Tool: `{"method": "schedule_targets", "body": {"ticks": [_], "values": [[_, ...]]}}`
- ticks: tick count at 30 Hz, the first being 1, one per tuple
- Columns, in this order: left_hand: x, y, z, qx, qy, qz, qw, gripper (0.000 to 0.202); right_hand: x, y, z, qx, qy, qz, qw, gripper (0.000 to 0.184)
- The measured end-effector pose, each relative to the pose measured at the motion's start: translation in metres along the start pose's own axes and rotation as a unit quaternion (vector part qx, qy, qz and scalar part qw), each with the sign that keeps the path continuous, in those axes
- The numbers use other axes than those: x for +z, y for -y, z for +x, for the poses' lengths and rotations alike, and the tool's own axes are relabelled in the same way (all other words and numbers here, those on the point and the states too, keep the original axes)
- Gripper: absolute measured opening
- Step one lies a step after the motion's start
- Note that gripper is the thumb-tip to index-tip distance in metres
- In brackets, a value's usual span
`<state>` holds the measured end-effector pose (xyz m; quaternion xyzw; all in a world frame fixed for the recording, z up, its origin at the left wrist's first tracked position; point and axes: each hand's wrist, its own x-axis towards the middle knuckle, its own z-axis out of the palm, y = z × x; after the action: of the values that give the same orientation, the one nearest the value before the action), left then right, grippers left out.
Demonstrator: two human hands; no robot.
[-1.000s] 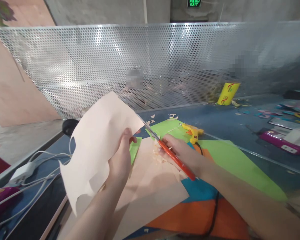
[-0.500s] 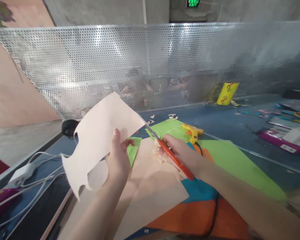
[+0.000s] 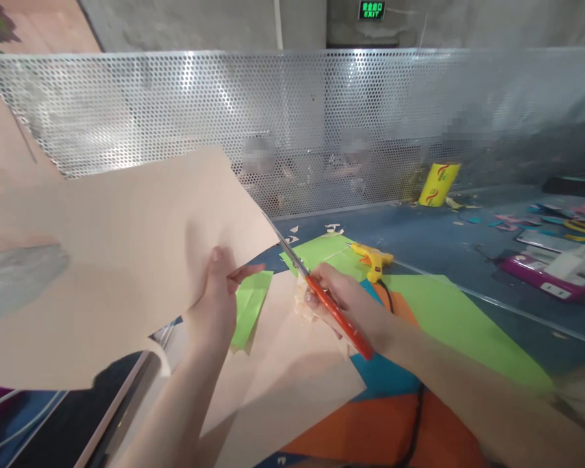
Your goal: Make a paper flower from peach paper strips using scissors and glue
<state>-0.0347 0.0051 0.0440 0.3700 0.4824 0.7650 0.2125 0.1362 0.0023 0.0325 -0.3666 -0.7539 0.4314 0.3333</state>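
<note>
A large pale pink paper sheet (image 3: 121, 260) with cut-out curves along its lower edge is pinched in my left hand (image 3: 216, 292), thumb in front. My right hand (image 3: 341, 292) grips red-handled scissors (image 3: 338, 317), whose blades point up and left and meet the sheet's right corner. Under my hands lies another pale pink sheet (image 3: 283, 383). Small pale scraps (image 3: 306, 305) sit beside my right hand, partly hidden by it. A folded green paper piece (image 3: 252, 305) rests just right of my left hand.
A yellow glue gun (image 3: 373, 259) lies on green paper (image 3: 463, 318), its black cord running over blue and orange paper (image 3: 380, 429). Behind stands a perforated metal screen (image 3: 302, 117). A yellow roll (image 3: 437, 184) and a purple device (image 3: 548, 276) are to the right.
The held sheet has turned and swung left, so its broad face now fills the left side. My left hand has shifted slightly left. The scissors stay at its right corner.
</note>
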Motion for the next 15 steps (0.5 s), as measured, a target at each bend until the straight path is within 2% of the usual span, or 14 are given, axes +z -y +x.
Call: {"method": "schedule_targets", "body": {"ticks": [5, 10, 15], "values": [[-0.0007, 0.0042, 0.0018, -0.017, 0.014, -0.036, 0.999, 0.019, 0.0017, -0.0050, 0.0011, 0.000, -0.011, -0.003, 1.000, 0.020], [-0.0009, 0.0049, 0.0030, -0.034, -0.032, -0.014, 0.999, 0.024, 0.0011, -0.0021, 0.0003, 0.008, 0.000, -0.017, 1.000, 0.019], [-0.0001, 0.0082, 0.0005, -0.014, -0.050, 0.004, 0.999, 0.024, 0.0020, -0.0002, -0.0012, -0.012, 0.015, 0.015, 1.000, 0.024]]}}
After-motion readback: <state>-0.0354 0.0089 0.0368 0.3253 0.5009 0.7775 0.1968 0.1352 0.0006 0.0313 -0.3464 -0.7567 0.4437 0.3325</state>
